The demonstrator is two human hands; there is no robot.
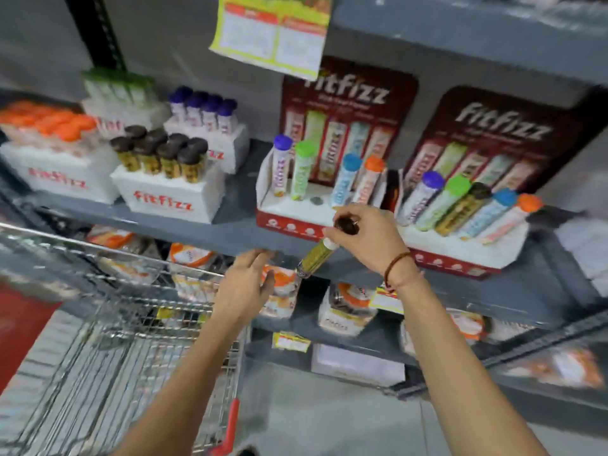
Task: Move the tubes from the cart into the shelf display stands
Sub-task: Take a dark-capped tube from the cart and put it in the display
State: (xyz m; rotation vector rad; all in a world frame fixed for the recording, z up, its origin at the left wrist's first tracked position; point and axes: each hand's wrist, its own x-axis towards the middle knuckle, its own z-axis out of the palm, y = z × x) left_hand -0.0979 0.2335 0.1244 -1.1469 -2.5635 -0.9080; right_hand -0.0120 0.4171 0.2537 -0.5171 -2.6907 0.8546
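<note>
My right hand [368,235] grips a yellow tube with a dark brown cap [317,258] by its top. The tube hangs tilted just below the front of the left display stand [296,213]. That stand holds a purple-, a green-, a blue- and an orange-capped tube, with an empty hole [316,200] in the middle. The right display stand [460,248] holds several tubes, one per colour. My left hand [245,284] is open, fingers spread, under the shelf edge beside the wire cart [108,311].
White boxes of tubes stand at the left of the grey shelf [230,232]: orange caps [49,121], brown caps [161,149], purple caps [202,108], green caps [118,85]. Packets fill the lower shelf. A yellow leaflet [273,31] hangs from the shelf above.
</note>
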